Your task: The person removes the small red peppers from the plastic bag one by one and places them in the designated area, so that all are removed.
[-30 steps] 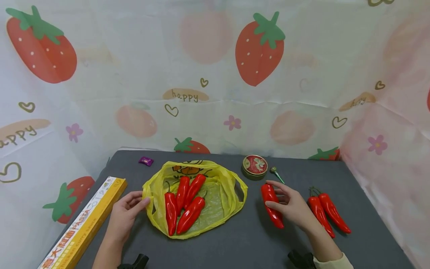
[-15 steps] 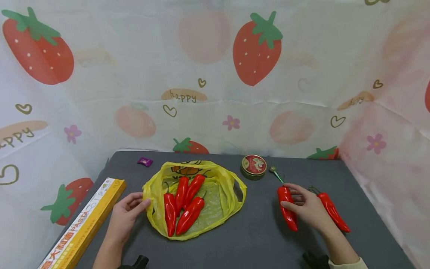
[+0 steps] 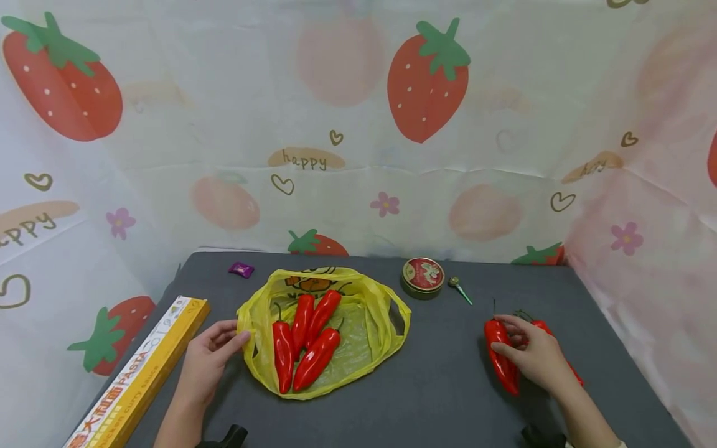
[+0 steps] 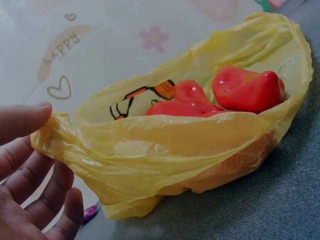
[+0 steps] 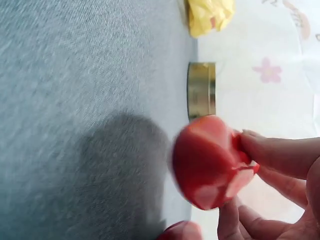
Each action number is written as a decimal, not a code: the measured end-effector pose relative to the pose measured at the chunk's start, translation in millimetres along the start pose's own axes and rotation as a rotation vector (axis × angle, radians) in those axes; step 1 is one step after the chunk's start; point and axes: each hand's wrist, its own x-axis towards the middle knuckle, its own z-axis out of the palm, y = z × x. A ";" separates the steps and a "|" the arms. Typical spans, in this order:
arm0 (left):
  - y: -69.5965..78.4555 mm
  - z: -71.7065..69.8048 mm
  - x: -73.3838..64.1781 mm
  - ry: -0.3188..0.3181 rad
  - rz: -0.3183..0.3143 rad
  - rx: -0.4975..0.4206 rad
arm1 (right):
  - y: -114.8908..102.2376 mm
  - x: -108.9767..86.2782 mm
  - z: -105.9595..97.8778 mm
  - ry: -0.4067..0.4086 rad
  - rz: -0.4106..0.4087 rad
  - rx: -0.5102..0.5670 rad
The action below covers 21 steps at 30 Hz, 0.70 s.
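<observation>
My left hand [image 3: 210, 361] pinches the left edge of a yellow plastic bag [image 3: 358, 367], which lies spread with its mouth open. Several glossy red chili peppers [image 3: 316, 359] rest inside it. Gathered plastic shows between thumb and fingers [image 4: 37, 175] in the left wrist view. On the right, my right hand [image 3: 534, 354] grips another red chili pepper [image 3: 501, 358] between thumb and fingers. The right wrist view has this pepper [image 5: 205, 160] above the table, its shadow beneath. Loose chili peppers [image 3: 543, 325] lie on the table behind that hand, largely hidden by it.
A round red-topped tin [image 3: 422, 278] and a small lollipop [image 3: 459, 289] stand at the back, right of the bag. A purple wrapped candy [image 3: 241, 269] lies back left. Along the left edge is a long yellow pasta box [image 3: 142, 373]. A strawberry-print curtain [image 3: 358, 124] hangs behind the grey table [image 3: 426, 398].
My right hand has carried its chili pepper rightward, away from the bag, and now covers much of the loose peppers there. The left hand has stayed at the bag's edge.
</observation>
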 end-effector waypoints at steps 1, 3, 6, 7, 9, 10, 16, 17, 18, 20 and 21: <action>0.1 -0.1 0.0 0.001 -0.001 0.001 | 0.9 -0.6 -0.2 -0.002 -0.001 -0.009; 0.8 -0.2 0.0 0.002 -0.002 0.002 | 2.9 -1.3 0.1 -0.009 -0.009 -0.025; 1.3 -0.4 0.0 0.003 -0.003 0.007 | 5.5 -2.2 1.7 0.003 -0.017 -0.066; 1.2 -0.4 -0.1 0.003 -0.005 0.009 | 6.3 -2.5 2.3 0.009 -0.018 -0.082; 0.9 -0.4 0.0 0.005 -0.006 0.012 | 7.3 -3.0 2.2 0.024 -0.023 -0.115; 0.7 -0.4 0.0 0.006 -0.006 0.014 | 7.7 -3.3 2.0 0.026 -0.022 -0.126; 0.2 0.2 -0.5 0.004 0.001 0.012 | 12.4 -6.7 1.0 0.036 -0.034 -0.152; 0.4 0.3 -0.6 0.005 0.002 0.011 | 13.6 -7.0 0.8 0.041 -0.038 -0.156; 0.6 0.4 -0.8 0.007 0.003 0.011 | 14.5 -7.1 0.7 0.044 -0.041 -0.158; 1.0 0.9 -0.8 0.008 0.002 0.011 | 17.0 -7.7 0.6 0.053 -0.047 -0.162; 1.2 1.1 -0.8 0.009 0.002 0.012 | 17.7 -8.0 0.6 0.055 -0.049 -0.163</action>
